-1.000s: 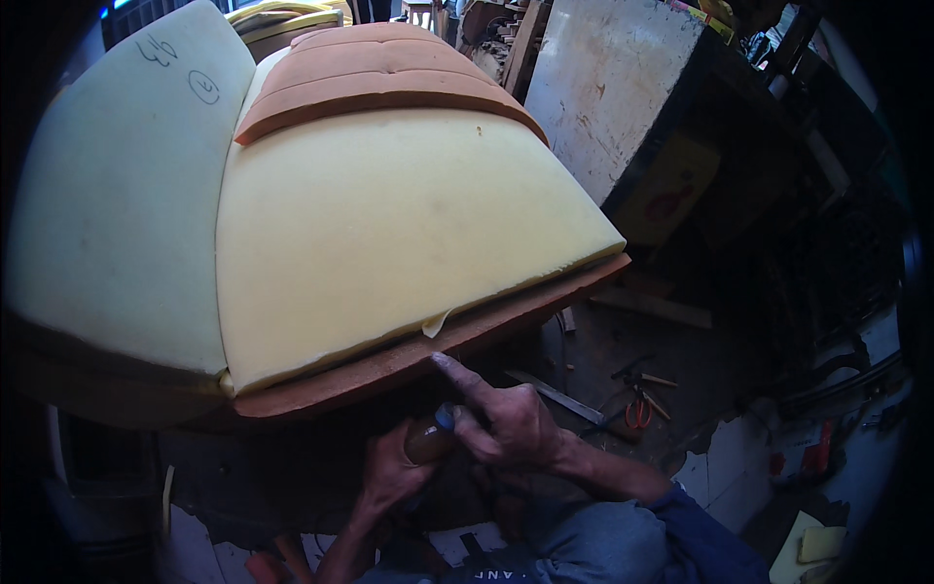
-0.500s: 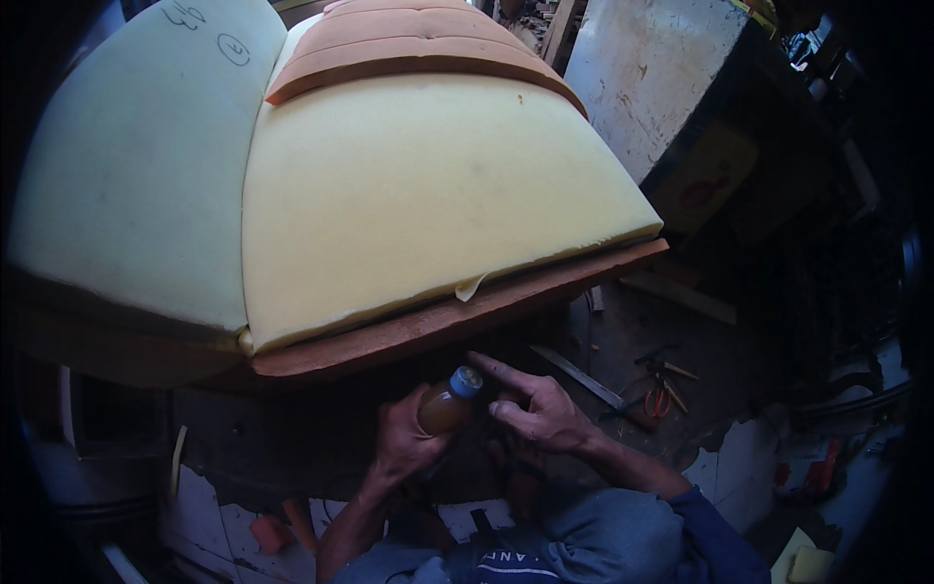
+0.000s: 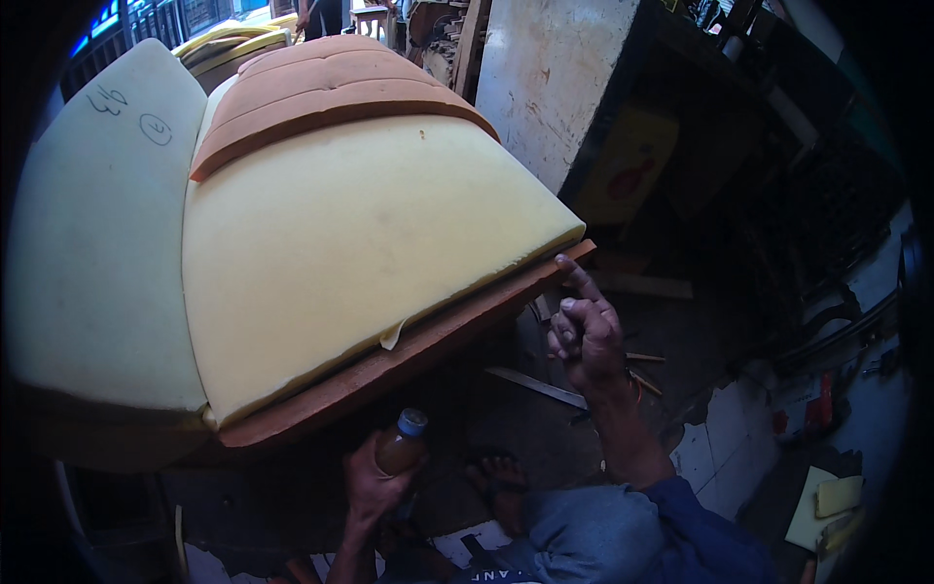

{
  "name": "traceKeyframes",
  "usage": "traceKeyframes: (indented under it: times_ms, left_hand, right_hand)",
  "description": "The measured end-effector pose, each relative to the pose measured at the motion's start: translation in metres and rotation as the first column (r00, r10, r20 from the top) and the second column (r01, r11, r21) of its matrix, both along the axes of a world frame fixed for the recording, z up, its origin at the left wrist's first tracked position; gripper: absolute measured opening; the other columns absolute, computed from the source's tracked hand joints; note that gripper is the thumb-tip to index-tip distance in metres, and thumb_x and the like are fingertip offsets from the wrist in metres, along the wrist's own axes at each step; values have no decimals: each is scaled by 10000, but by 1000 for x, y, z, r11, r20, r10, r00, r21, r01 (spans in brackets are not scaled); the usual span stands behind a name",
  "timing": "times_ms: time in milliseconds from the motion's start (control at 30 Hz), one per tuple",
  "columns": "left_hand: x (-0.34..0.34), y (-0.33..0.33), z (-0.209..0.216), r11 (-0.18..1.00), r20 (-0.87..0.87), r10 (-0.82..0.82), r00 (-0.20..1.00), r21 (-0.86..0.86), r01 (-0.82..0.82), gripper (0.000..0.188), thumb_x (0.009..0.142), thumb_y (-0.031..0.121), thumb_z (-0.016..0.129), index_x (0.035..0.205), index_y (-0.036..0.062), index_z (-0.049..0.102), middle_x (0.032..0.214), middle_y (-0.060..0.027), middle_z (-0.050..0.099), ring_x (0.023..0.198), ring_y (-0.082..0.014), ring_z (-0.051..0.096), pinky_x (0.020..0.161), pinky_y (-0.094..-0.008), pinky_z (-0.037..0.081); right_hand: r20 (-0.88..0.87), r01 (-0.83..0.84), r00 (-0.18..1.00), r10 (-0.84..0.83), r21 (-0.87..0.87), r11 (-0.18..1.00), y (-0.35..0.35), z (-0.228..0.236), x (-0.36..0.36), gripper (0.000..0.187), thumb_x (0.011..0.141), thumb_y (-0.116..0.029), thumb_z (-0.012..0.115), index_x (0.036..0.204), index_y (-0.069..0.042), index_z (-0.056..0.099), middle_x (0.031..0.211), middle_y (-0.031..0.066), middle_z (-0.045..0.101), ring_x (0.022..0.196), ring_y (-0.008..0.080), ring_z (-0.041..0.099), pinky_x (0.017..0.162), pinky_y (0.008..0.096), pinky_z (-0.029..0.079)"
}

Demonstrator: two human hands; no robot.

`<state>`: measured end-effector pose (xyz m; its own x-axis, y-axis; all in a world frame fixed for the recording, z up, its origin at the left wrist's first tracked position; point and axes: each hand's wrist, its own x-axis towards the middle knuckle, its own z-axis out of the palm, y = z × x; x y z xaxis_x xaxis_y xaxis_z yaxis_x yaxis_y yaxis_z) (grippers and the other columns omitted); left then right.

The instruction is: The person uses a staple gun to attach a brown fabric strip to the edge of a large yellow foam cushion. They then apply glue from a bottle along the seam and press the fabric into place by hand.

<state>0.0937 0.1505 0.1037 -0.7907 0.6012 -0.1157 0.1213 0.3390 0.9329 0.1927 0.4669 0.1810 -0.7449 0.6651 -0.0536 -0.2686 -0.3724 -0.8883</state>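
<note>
My left hand (image 3: 370,489) is wrapped round a bottle (image 3: 399,448) with a blue cap and brownish contents, held upright below the cushion's front edge. My right hand (image 3: 592,333) has its index finger stretched out and the other fingers partly curled, with nothing visible in it. That fingertip is at the right end of a reddish-brown foam strip (image 3: 409,360), touching it or very close. Above the strip lies a thick yellow foam cushion (image 3: 360,234), with a small loose flap on its front edge. Quilted orange-brown foam (image 3: 345,92) covers the far part.
A pale green foam block (image 3: 107,253) with handwritten marks adjoins the cushion on the left. Behind to the right stands a worn white panel (image 3: 550,83). A flat strip (image 3: 537,386) lies on the dark floor. Yellow foam offcuts (image 3: 827,501) lie at the lower right.
My right hand has moved from beside the bottle, up and right to the strip's right end. My left hand keeps the bottle, now lower and further left. The view has shifted.
</note>
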Motion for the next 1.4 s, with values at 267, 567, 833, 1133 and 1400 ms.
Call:
traceKeyframes:
  times_ms: [267, 567, 833, 1133, 1400]
  left_hand:
    - [-1, -3, -5, 999, -16, -14, 1000, -44, 13, 464, 752, 301, 933, 1059, 23, 724, 927, -159, 777, 887, -245, 787, 795, -376, 607]
    - [-1, 2, -3, 996, -4, -35, 999, -78, 35, 473, 750, 302, 934, 1075, 28, 725, 945, -165, 777, 905, -250, 786, 808, -380, 608]
    - [0, 2, -3, 997, 0, -21, 1000, -79, 20, 474, 750, 303, 934, 1079, 30, 727, 946, -164, 777, 905, -247, 784, 810, -380, 609]
    - [-1, -4, -5, 997, -7, -27, 1000, -75, 26, 470, 752, 309, 932, 1066, 27, 727, 934, -168, 774, 897, -259, 786, 804, -377, 607]
    - [0, -2, -1, 996, 50, -22, 998, -86, 27, 480, 747, 283, 942, 1080, 20, 717, 958, -129, 763, 908, -201, 746, 829, -365, 588]
  right_hand:
    - [346, 152, 907, -241, 266, 952, 103, -16, 1, 641, 924, -82, 545, 1563, -88, 486, 652, -59, 493, 500, 32, 408, 441, 226, 357]
    - [363, -14, 892, -269, 617, 787, 57, -31, -2, 629, 916, -58, 524, 1545, -52, 524, 664, -86, 484, 578, 3, 409, 532, 207, 367]
    - [468, -142, 817, -336, 729, 670, 19, -21, -13, 675, 881, -59, 537, 1555, -42, 506, 624, -46, 502, 585, 41, 464, 584, 247, 444]
    - [427, -75, 732, -531, 825, 560, 49, -7, -9, 668, 869, -75, 557, 1536, -61, 534, 593, -1, 485, 561, 77, 455, 579, 295, 460]
    - [407, -258, 854, -324, 873, 415, -42, -24, -19, 707, 872, -108, 587, 1572, -98, 484, 564, 116, 518, 488, 203, 535, 571, 402, 502]
